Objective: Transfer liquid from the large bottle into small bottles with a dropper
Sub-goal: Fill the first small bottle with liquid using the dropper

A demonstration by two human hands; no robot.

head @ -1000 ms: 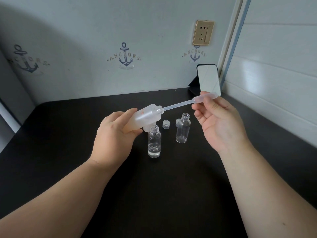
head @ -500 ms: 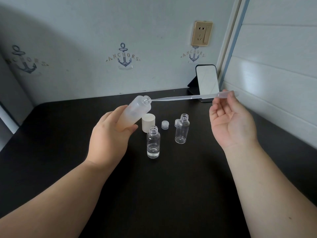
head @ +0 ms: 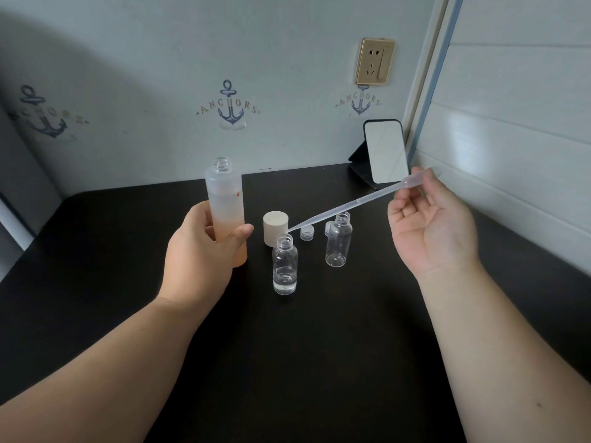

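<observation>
Pinching the soft bulb of the light, flexible dropper (head: 348, 206), the right hand (head: 431, 225) aims its tip; the left hand (head: 198, 251) grips the large bottle (head: 225, 212).

one head-worn wide-angle view, looking forward and down from close above the black table (head: 303, 362) toward the anchor-papered wall (head: 144, 75)

Obstacles, mid-table: 2 small bottles (head: 284, 268) (head: 338, 241), beige cap (head: 275, 231) and small clear cap (head: 307, 233) just behind them, clustered. Dropper (head: 345, 207) slants above the cluster. Mirror (head: 385, 151) blocks the far right corner. Bare black table (head: 303, 362) in front of the cluster.
</observation>
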